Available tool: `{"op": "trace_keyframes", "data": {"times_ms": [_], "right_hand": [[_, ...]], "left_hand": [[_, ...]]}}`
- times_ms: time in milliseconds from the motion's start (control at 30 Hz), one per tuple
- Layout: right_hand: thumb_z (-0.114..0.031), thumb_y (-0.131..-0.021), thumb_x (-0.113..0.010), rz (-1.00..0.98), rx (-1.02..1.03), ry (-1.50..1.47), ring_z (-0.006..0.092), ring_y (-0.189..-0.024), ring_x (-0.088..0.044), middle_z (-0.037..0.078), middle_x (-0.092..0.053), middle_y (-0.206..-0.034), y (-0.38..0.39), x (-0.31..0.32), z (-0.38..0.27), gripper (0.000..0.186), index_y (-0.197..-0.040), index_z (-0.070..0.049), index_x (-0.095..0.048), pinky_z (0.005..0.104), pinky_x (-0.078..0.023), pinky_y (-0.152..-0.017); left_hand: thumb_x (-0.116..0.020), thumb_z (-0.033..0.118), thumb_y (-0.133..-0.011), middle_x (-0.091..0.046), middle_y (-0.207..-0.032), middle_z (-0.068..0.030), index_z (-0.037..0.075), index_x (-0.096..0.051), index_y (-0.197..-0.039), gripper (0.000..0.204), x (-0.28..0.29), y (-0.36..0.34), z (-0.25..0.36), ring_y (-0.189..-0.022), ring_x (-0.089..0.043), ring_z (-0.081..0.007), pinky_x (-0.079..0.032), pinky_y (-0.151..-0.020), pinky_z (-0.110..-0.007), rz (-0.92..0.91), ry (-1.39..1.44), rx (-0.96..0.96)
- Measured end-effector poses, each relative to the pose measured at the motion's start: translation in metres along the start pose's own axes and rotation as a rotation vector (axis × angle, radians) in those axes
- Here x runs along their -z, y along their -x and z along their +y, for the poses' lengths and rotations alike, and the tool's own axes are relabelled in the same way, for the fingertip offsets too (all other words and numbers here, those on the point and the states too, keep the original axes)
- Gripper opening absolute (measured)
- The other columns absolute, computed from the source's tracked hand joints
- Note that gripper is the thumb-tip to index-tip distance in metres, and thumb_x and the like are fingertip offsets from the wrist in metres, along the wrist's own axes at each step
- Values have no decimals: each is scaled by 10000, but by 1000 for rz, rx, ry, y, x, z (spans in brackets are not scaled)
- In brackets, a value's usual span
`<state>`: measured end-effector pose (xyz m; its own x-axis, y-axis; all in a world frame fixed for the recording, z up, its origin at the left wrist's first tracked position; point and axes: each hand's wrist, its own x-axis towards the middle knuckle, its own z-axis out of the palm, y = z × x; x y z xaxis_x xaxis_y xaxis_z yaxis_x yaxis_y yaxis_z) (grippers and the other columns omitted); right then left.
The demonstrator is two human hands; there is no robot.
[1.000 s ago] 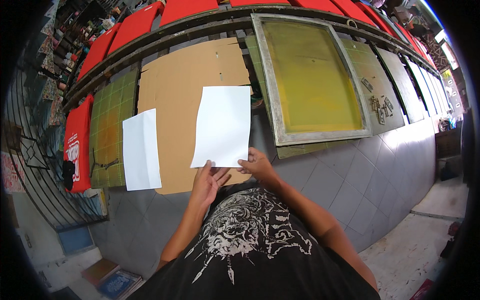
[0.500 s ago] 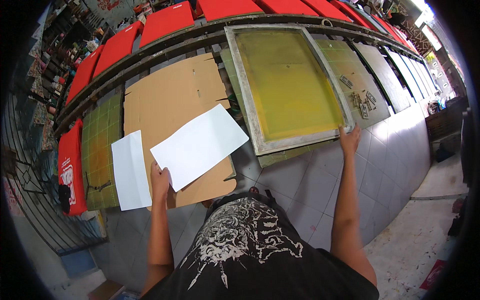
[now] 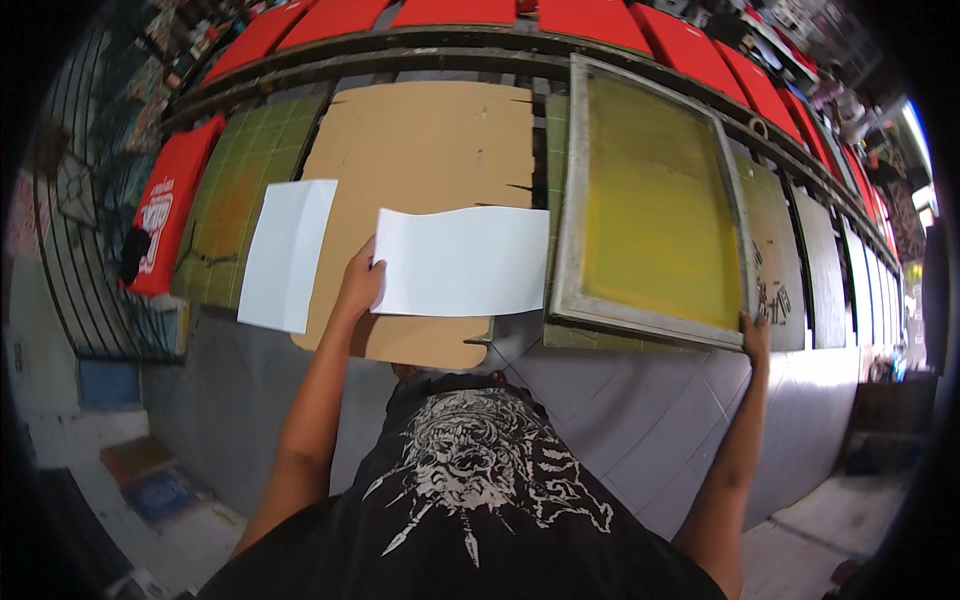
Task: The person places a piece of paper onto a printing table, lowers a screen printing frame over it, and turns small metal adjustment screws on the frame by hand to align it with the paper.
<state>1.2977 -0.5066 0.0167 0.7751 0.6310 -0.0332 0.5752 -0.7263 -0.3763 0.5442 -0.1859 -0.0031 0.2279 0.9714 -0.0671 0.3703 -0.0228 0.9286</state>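
Note:
My left hand [image 3: 360,280] grips the left edge of a white paper sheet [image 3: 465,262], thumb on top. The sheet is held out over a brown cardboard piece [image 3: 430,140], its far edge slightly wavy and its right end close to a screen-printing frame [image 3: 655,200]. That frame has a pale grey rim and yellow-green mesh, and it lies over a green gridded board. At its lower right corner, my right hand [image 3: 757,340] grips the rim; part of the fingers is hidden. A second white sheet [image 3: 287,255], creased, lies across the cardboard's left edge.
Red shirts [image 3: 450,12] on boards line the far side behind a dark rail. Another red shirt [image 3: 170,210] and a gridded green board [image 3: 245,190] are at left. Small metal pieces [image 3: 778,295] lie right of the frame, beside grey boards [image 3: 830,260]. Grey tiles cover the floor.
My view has swung, shifting the boards and frame rightward in the picture. The sheet in my left hand has turned from slanted to nearly level. My right hand stays on the frame's corner.

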Motion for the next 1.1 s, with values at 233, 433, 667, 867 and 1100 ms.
{"op": "trace_keyframes", "data": {"times_ms": [233, 433, 667, 867, 1100], "right_hand": [[-375, -909, -601, -108, 34, 59, 188, -689, -592, 135, -639, -856, -30, 92, -35, 403, -940, 27, -607, 319, -464, -556], [-371, -893, -580, -141, 4, -7, 199, -677, -575, 126, -617, -787, -11, 135, -83, 396, -909, 24, -605, 348, -446, -547], [-382, -877, -581, -220, -8, -6, 215, -635, -607, 143, -654, -829, -35, 167, -110, 452, -1017, 46, -622, 354, -461, -537], [-393, -872, -590, -248, -74, 2, 160, -510, -555, 89, -621, -741, -48, 174, -124, 418, -996, 4, -629, 324, -405, -427], [-395, -892, -579, -269, -2, 7, 193, -579, -581, 113, -644, -783, -61, 159, -120, 427, -1009, 12, -633, 346, -443, -509]], "left_hand": [[-456, 0, -957, -593, -1313, -159, -14, -448, -1416, 460, -32, 12, 34, -1126, -618, -223, -482, -973, -327, -77, 661, 303], [-487, 110, -990, -605, -1270, -101, 38, -449, -1426, 444, 0, 11, 107, -1086, -628, -135, -530, -929, -295, -193, 1146, 294], [-541, 125, -974, -627, -1243, -135, -3, -478, -1378, 428, -77, 26, 89, -1122, -629, -207, -524, -973, -342, -544, 1454, 231], [-445, 54, -986, -601, -1267, -179, -13, -433, -1415, 434, -157, 26, 145, -1117, -629, -210, -507, -954, -314, -441, 1306, 364], [-515, -12, -935, -647, -1203, -203, -31, -433, -1391, 463, -135, -8, 42, -1018, -672, -253, -529, -878, -340, 27, 331, -42]]}}
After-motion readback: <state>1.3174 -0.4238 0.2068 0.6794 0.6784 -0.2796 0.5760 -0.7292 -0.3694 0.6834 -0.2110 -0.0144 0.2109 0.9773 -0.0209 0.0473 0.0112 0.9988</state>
